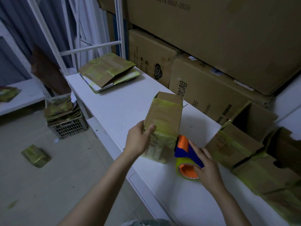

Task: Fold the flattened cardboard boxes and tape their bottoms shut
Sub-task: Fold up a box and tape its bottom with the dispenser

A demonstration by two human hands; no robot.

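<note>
Here, in the head view, the left hand (138, 141) grips a small cardboard box (164, 121) lying on its side on the white table (123, 105), thumb on its upper face and fingers wrapped round its left edge. The right hand (206, 167) holds an orange and blue tape dispenser (187, 154) against the box's near right corner. Flattened boxes (107, 72) lie at the table's far end; folded boxes (234, 141) stand to the right.

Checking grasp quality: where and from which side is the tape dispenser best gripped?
Grip the roll around its rim, from the right: the dispenser lies on the table, orange core facing the person, and the box stands close on its left.
</note>
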